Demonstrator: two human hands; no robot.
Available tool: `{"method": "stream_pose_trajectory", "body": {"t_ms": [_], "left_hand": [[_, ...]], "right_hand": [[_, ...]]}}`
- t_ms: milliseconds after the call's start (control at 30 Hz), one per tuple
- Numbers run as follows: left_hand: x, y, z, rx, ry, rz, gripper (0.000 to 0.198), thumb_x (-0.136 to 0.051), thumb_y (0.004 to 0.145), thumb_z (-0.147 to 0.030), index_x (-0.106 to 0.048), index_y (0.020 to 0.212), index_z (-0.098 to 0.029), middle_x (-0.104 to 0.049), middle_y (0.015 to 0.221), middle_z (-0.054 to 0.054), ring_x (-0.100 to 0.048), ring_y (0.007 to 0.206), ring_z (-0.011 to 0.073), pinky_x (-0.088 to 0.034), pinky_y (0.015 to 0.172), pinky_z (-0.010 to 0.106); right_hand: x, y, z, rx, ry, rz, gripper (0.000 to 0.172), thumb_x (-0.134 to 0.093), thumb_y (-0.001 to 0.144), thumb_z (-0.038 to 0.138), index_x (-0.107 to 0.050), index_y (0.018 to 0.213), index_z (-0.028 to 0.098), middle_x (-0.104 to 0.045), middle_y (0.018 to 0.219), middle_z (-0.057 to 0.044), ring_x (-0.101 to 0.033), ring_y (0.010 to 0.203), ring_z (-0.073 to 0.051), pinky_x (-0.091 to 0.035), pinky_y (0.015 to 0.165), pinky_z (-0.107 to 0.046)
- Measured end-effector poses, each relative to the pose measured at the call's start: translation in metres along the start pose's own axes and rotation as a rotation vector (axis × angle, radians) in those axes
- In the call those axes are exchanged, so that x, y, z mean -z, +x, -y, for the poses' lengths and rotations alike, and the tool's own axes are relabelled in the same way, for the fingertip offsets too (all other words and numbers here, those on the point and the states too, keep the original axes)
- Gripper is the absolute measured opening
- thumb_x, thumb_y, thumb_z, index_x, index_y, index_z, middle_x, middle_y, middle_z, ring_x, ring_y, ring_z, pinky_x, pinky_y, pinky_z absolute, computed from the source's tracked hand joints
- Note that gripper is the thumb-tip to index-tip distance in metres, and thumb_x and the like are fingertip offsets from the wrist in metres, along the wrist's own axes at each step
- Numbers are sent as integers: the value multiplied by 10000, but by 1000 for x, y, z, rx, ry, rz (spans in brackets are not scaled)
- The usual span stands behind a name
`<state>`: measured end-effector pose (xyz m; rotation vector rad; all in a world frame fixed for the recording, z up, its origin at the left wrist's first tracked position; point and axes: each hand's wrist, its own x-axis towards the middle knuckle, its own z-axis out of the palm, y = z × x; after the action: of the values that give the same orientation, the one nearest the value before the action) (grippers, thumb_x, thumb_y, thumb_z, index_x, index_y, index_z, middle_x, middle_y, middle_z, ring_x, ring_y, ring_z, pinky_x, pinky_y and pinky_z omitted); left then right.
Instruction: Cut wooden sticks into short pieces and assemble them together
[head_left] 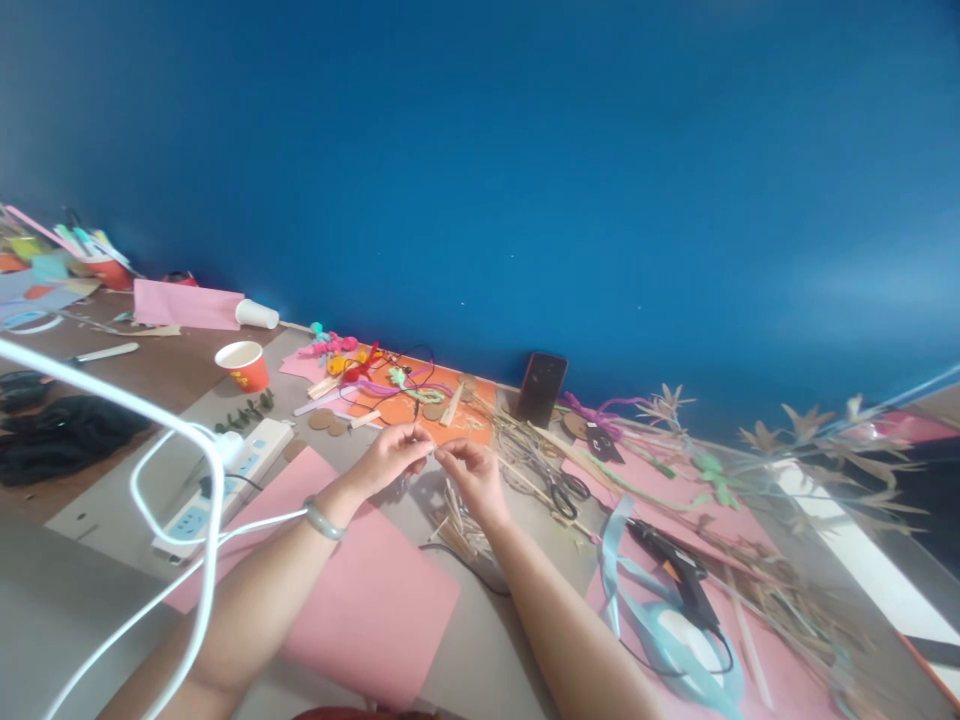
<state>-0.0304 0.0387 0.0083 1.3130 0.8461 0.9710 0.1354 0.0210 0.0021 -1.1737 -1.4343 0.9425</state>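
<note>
My left hand (399, 456) and my right hand (471, 474) meet fingertip to fingertip over the middle of the table. Both are pinched closed on something small and pale between them, too small and blurred to name. A bracelet circles my left wrist. Beneath and to the left lies a sheet of pink paper (375, 610). A bundle of dry pale stalks (459, 530) rests just below my right hand. Black-handled scissors (567, 494) lie to the right of it. Behind my hands is an orange sheet (469, 425) with wooden pieces and coloured pipe cleaners on it.
A white cable (214, 540) loops across the left foreground by a power strip (259, 455). A paper cup (244, 367) stands behind it. A phone (541, 388) leans on the blue wall. At right lie a glue gun (682, 570) and light-blue ribbon (675, 640).
</note>
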Motion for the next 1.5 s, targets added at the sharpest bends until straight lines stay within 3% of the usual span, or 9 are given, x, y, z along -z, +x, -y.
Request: {"method": "stream_pose_trajectory", "body": {"t_ms": [533,800,1033,1233,1500], "left_hand": [[-3,0,2,-19,51,-49,198,-596,767,-333,-536,745,-146,-485,492,-53,-439,439,64,-335,442,172],[-5,0,0,171,-150,32,195,-585,742,-323,-542,712,-135,-479,471,-44,-413,413,60,-265,407,174],[1,2,0,249,-265,171,261,-655,710,-366,-587,710,-114,-471,493,-37,-411,425,51,-224,395,182],[-1,1,4,177,-204,77,278,-672,715,-385,-568,727,-128,-522,522,-25,-454,451,60,-290,422,176],[0,2,7,64,-48,-6,271,-665,726,-375,-580,751,-119,-535,525,-25,-457,447,68,-347,446,192]], "right_hand": [[-4,-2,2,39,-61,-11,202,-604,785,352,-625,718,163,-640,676,-26,-570,628,-145,-451,640,-270],[-2,-1,-4,24,52,76,206,-626,779,377,-609,748,175,-621,694,-18,-555,646,-141,-443,644,-261],[-1,0,-4,-127,302,193,241,-667,739,410,-596,751,181,-589,649,7,-499,570,-111,-399,575,-238],[1,1,0,-223,363,212,253,-681,719,405,-588,711,171,-452,531,55,-371,489,-74,-303,502,-214],[3,4,-2,-202,254,152,247,-676,718,401,-601,703,166,-486,541,45,-388,491,-79,-305,504,-221]]}}
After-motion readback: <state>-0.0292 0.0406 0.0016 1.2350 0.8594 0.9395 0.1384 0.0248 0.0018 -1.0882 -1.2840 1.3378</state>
